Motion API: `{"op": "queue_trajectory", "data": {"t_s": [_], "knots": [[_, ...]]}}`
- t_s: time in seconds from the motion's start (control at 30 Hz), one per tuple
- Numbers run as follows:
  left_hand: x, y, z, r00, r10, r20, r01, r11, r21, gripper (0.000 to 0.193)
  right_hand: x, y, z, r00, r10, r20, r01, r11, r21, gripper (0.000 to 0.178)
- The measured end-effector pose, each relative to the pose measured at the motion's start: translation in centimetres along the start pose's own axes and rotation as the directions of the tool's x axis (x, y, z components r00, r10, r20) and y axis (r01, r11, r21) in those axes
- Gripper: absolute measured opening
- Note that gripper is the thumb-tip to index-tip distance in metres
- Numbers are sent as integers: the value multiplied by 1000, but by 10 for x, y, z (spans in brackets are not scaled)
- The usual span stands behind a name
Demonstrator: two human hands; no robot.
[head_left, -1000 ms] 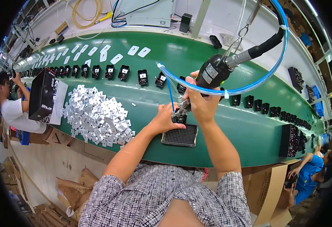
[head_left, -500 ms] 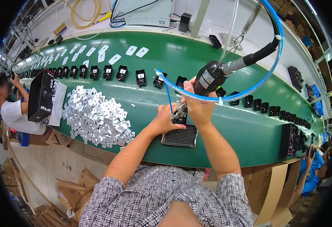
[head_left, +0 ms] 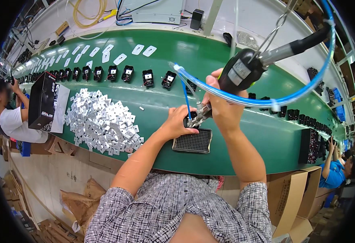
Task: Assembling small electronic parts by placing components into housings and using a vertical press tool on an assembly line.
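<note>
My right hand (head_left: pixel 226 111) is wrapped round a black electric screwdriver (head_left: pixel 237 75), held tilted with its body up to the right. Its metal nose (head_left: pixel 201 114) has a blue air tube fixed to it and points down at a small black housing (head_left: pixel 186 120). My left hand (head_left: pixel 177 124) grips that housing from the left, its fingers and the tool covering most of it. Just below, a black tray of small holes (head_left: pixel 192 142) lies on the green bench. The screw tip itself is hidden.
A heap of silver metal plates (head_left: pixel 102 123) lies to the left. Black housings (head_left: pixel 169 79) line the bench, with white plates (head_left: pixel 137 49) behind. A clear-blue hose (head_left: pixel 242 102) loops over my right hand. Cartons (head_left: pixel 292 198) stand low right; co-workers sit at both ends.
My right hand and the screwdriver have moved right, and the tool leans more to the right. The hose has swung along with it. My left hand stays at the housing, which has shifted slightly.
</note>
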State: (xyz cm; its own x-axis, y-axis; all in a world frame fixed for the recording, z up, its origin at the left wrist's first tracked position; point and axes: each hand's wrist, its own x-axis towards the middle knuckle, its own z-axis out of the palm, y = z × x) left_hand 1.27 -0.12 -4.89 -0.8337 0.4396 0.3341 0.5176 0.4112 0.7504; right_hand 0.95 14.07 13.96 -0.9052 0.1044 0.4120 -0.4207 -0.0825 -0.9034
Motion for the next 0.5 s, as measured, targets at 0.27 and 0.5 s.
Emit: {"op": "queue_trajectory", "data": {"t_s": [0.27,0.5], "knots": [[-1,-1,2,1000,12,-25,-12,1000,7,80,-11,25,-5,999,-31,-15,31,999,-37,18],[-3,0,1,999,11,-33,-11,1000,-2,80,-13,31,-6,1000,-25,-4,25,999,-43,17]]}}
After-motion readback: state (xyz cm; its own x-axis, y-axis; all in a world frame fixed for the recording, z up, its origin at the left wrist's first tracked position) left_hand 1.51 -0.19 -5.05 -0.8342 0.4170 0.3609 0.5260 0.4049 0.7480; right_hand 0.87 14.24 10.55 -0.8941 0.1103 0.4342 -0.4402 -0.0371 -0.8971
